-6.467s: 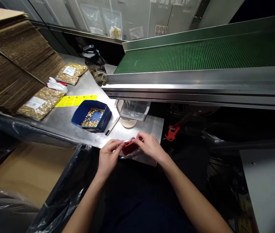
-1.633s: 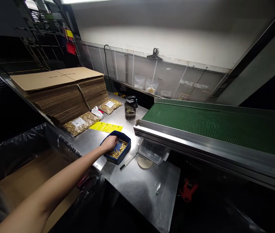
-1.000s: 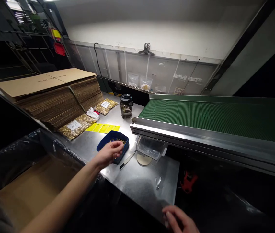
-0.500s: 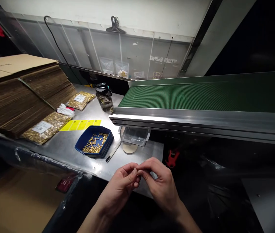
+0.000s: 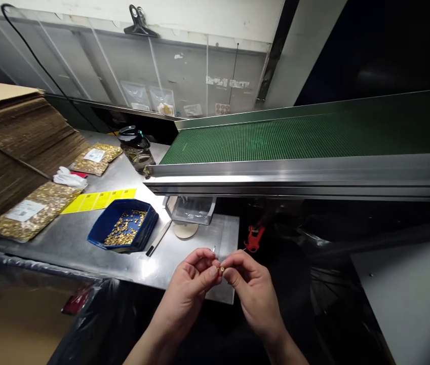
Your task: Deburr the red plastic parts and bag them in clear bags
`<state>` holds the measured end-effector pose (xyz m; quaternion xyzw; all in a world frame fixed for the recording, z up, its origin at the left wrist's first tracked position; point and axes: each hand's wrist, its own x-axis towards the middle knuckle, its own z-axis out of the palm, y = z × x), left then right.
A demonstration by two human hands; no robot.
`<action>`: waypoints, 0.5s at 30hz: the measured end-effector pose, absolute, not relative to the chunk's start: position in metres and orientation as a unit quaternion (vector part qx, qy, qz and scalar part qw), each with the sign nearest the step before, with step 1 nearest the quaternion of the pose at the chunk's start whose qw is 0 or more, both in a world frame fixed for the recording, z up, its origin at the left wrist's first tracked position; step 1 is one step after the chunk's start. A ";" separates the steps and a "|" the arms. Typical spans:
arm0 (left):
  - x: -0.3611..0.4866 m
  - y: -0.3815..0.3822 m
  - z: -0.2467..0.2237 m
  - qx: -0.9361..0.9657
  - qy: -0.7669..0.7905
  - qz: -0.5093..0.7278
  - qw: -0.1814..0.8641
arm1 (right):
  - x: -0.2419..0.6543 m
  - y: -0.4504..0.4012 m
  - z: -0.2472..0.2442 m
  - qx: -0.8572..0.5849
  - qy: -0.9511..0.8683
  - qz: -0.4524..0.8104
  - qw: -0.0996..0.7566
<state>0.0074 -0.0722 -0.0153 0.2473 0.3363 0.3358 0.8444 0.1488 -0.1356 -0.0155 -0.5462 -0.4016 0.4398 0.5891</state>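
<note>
1. The left hand (image 5: 192,284) and right hand (image 5: 255,291) meet over the near edge of the surface (image 5: 177,258), fingertips pinching a small gold piece (image 5: 222,270) between them; whether one part or two is too small to tell;
2. 1.6 seconds ago the left hand was down in the blue tray (image 5: 147,230); now it is well apart, with gold pieces (image 5: 119,237) lying inside the tray;
3. 6.5 seconds ago both hands held a red item in clear plastic; now they hold gold instead.
</note>
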 end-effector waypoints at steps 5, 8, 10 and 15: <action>0.016 -0.074 -0.024 0.312 0.345 0.332 0.821 | 0.163 -0.145 -0.014 -0.575 -0.482 0.360 0.555; 0.023 -0.073 -0.029 0.349 0.346 0.299 0.818 | 0.175 -0.152 -0.012 -0.587 -0.531 0.316 0.522; 0.031 -0.073 -0.032 0.351 0.346 0.266 0.828 | 0.185 -0.158 -0.009 -0.600 -0.575 0.264 0.489; 0.056 -0.079 -0.044 0.303 0.342 0.189 0.869 | 0.208 -0.174 -0.002 -0.627 -0.616 0.159 0.450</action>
